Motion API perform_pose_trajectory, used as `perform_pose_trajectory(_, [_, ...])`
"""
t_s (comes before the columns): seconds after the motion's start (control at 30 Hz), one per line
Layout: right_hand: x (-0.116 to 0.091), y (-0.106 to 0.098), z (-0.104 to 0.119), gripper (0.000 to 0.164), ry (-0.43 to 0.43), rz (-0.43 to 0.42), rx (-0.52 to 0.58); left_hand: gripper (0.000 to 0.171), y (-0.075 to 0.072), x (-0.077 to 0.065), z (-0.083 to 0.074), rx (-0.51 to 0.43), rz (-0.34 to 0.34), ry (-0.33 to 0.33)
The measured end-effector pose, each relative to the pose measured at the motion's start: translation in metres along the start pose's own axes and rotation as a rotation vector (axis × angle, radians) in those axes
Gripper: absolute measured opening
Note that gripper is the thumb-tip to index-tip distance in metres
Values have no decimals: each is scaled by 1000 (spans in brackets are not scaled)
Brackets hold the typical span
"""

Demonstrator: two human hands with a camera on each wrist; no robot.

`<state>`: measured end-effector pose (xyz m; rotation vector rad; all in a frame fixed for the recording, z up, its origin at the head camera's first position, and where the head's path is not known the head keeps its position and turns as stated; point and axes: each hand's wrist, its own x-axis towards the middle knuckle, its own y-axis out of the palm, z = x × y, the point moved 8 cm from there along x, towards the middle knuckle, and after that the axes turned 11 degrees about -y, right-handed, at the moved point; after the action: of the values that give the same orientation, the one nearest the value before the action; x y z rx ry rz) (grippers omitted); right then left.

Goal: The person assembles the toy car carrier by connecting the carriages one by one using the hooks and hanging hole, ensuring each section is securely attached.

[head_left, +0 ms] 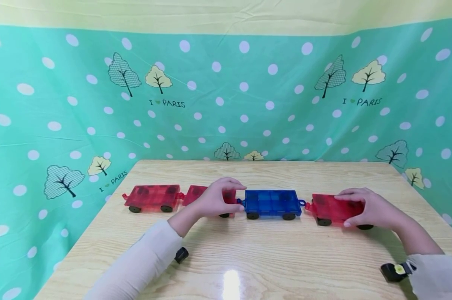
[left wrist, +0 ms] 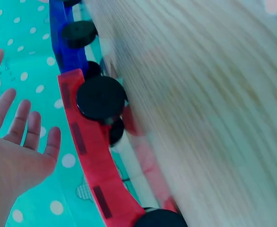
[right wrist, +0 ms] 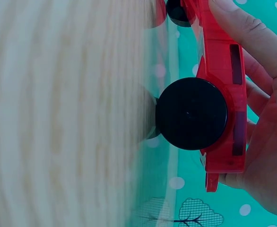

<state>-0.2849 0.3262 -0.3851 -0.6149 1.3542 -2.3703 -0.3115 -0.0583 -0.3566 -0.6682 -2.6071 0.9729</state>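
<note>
Four-wheeled toy train cars of clear plastic stand in a row on the table. My left hand (head_left: pixel 219 199) hovers above the second red train car (head_left: pixel 194 192), its fingers apart and nothing between them. Just right of it stands a blue train car (head_left: pixel 272 201), its left coupling beside my fingertips. With thumb and fingers across its sides, my right hand (head_left: pixel 377 208) grips the rightmost red train car (head_left: pixel 325 205). That car's front hook lies right at the blue car's ring. In the right wrist view, its black wheel (right wrist: pixel 191 113) is close by the tabletop.
Another red train car (head_left: pixel 154 195) stands at the row's left end, its hook meeting the second red car. Black wrist devices (head_left: pixel 392 272) show beside both sleeves. Behind the wooden table (head_left: pixel 278 254) hangs a green dotted cloth (head_left: pixel 244 104).
</note>
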Motion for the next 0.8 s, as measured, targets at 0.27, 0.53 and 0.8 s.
perform_pose_trajectory(0.27, [0, 1, -1, 75, 20, 18, 6, 63, 10, 5, -13, 14, 80, -30])
perform_pose_trajectory(0.53, [0, 1, -2, 75, 22, 22, 1, 74, 25, 11, -25, 109, 182, -52])
perform_pose_trajectory(0.8, [0, 1, -3, 75, 21, 23, 9, 76, 46, 24, -27, 319, 189, -50])
